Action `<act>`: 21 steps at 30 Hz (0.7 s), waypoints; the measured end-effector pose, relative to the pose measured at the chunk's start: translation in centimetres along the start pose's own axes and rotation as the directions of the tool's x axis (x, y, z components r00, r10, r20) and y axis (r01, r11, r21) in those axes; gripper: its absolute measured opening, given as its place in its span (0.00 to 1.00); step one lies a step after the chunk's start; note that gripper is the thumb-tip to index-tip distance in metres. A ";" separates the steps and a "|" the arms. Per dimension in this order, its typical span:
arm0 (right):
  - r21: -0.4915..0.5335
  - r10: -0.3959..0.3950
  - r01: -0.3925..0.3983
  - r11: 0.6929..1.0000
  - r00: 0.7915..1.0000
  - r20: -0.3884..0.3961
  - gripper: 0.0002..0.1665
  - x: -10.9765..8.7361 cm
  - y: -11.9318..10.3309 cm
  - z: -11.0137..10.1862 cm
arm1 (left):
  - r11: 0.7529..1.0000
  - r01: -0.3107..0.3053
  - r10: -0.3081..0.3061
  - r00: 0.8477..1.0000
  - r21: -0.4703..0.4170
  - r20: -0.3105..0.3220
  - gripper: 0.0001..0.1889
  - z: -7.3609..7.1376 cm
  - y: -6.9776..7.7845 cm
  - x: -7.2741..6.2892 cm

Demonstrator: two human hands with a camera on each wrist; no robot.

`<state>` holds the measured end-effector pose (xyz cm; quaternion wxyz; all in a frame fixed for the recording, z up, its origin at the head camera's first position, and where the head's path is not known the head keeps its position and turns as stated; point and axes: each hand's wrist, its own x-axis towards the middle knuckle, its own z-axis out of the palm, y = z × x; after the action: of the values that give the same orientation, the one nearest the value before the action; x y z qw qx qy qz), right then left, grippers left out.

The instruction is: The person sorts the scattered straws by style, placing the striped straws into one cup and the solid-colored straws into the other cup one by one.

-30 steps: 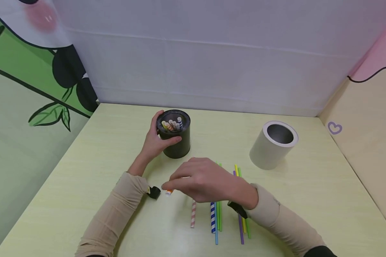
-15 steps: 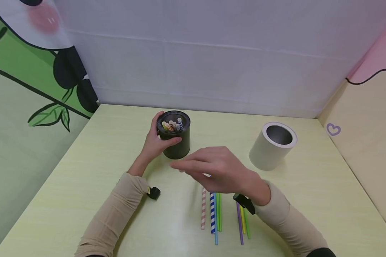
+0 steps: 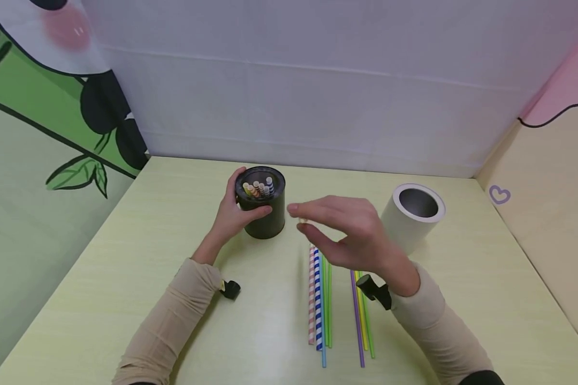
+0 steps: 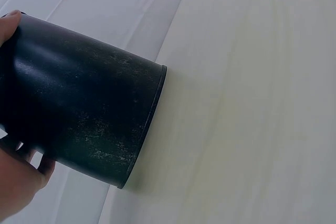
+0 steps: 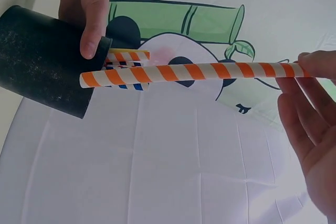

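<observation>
My left hand (image 3: 227,218) grips the black cup (image 3: 266,222) near its rim, thumb across the front. Inside it stand several striped paper straws (image 3: 256,188), tops below the rim in the head view. To the cup's right, my right hand (image 3: 354,230) is raised, pinching an orange-and-white striped paper straw (image 5: 181,72) by its upper end between thumb and fingers. The head view mostly hides this straw under the hand. In the right wrist view its free end overlaps the cup's outer wall. The left wrist view shows the cup's dark side (image 4: 94,98) and base.
A white cup (image 3: 401,227) stands at the right, partly behind my right hand. On the table lie straws: pink-striped (image 3: 311,315), blue-striped (image 3: 319,321), blue (image 3: 324,355) and green (image 3: 328,315) together; purple (image 3: 358,331), yellow (image 3: 363,326) and green (image 3: 369,337) further right.
My right hand has risen and moved right and away from me, lifting the orange-striped straw. The pink-striped straw has shifted right, beside the blue-striped one. My left hand and the black cup stay put.
</observation>
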<state>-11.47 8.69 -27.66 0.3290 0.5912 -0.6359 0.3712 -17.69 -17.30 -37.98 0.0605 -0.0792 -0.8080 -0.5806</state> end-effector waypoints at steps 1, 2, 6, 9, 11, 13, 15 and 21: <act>0.007 0.010 -0.009 1.000 1.000 -0.023 0.12 0.1 0.2 -0.1 | 1.000 -0.002 0.002 1.000 0.000 0.000 0.51 0.0 0.0 0.0; 0.010 0.017 -0.017 1.000 0.999 -0.043 0.12 0.1 0.4 -0.1 | 1.000 -0.003 0.003 1.000 0.000 0.000 0.51 0.0 0.0 0.0; 0.009 0.031 -0.030 1.000 0.989 -0.145 0.14 0.4 1.3 -0.2 | 1.000 0.001 -0.001 1.000 0.005 0.003 0.52 -0.1 0.2 -0.1; 0.010 0.053 -0.052 0.999 0.972 -0.229 0.15 0.5 2.3 -0.3 | 1.000 0.014 -0.014 1.000 0.009 -0.003 0.51 0.2 -0.3 0.4; 0.019 0.073 -0.071 0.997 0.957 -0.282 0.14 0.6 2.9 -0.3 | 1.000 0.023 -0.022 1.000 0.008 -0.008 0.52 0.3 -1.1 0.9; 0.036 0.092 -0.085 0.996 0.942 -0.321 0.14 0.8 3.5 -0.3 | 1.000 0.026 -0.026 1.000 0.004 -0.014 0.53 0.4 -2.0 1.5; 0.048 0.096 -0.084 0.995 0.933 -0.347 0.15 0.9 4.0 -0.3 | 1.000 0.027 -0.027 0.999 -0.002 -0.022 0.53 0.5 -2.7 2.0; 0.085 0.090 -0.059 0.995 0.904 -0.419 0.21 1.6 6.1 -0.1 | 1.000 0.012 -0.012 0.999 -0.004 -0.049 0.53 0.8 -3.0 2.5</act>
<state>-17.65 8.14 -26.74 0.4233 0.4834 -0.5584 0.5246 -20.78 -17.35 -40.52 0.0766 -0.0602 -0.8057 -0.5843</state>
